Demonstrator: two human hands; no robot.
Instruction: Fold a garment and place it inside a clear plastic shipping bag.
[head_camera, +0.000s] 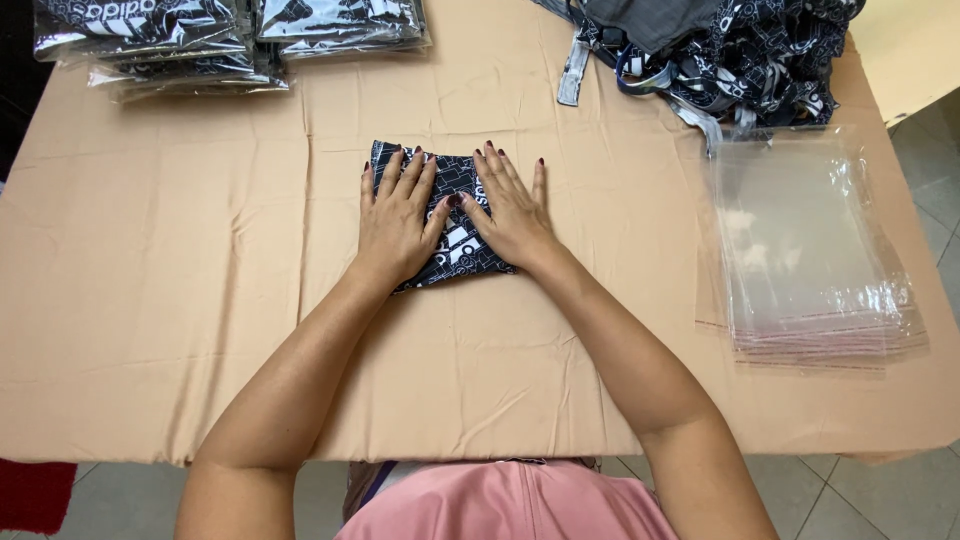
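A folded piece of black cloth with a white print (455, 240) lies in the middle of a table under a tan cover (200, 300). Both my palms rest flat on top of it. My left hand (397, 215) covers its left half, fingers spread and pointing away from me. Over its right half lies my right hand (512, 208), fingers spread too, thumb touching the left thumb. Neither hand grips anything.
A stack of clear plastic bags (810, 250) lies at the right. A heap of loose black-and-white printed garments (740, 50) sits at the back right. Bagged, folded garments (220, 40) are stacked at the back left. Tiled floor shows below the near table edge.
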